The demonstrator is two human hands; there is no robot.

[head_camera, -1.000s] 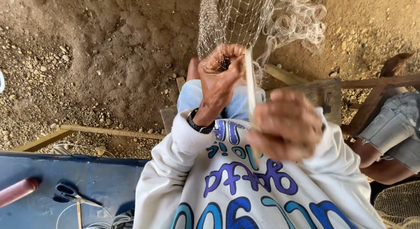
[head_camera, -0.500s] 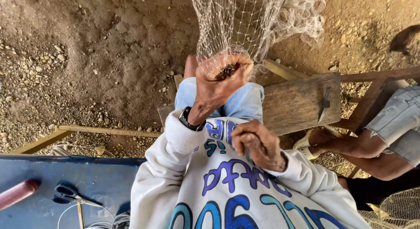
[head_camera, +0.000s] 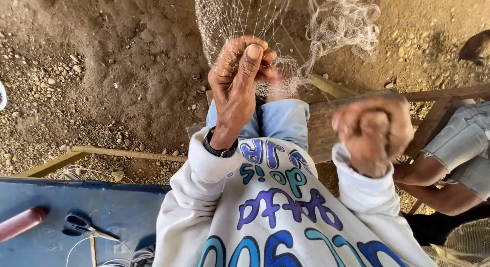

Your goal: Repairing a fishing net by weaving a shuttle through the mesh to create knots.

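Pale mesh fishing net [head_camera: 240, 17] stays pinched in our left hand [head_camera: 240, 75]; our right hand [head_camera: 372, 132], clenched and blurred, has pulled back right of it, likely drawing twine tight.

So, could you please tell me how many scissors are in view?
1: the scissors lie on the blue surface, bottom left. More may be hidden.

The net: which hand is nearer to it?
Left. The left hand pinches the net itself; the right hand is a blurred fist, lower and off to its right, apart from it.
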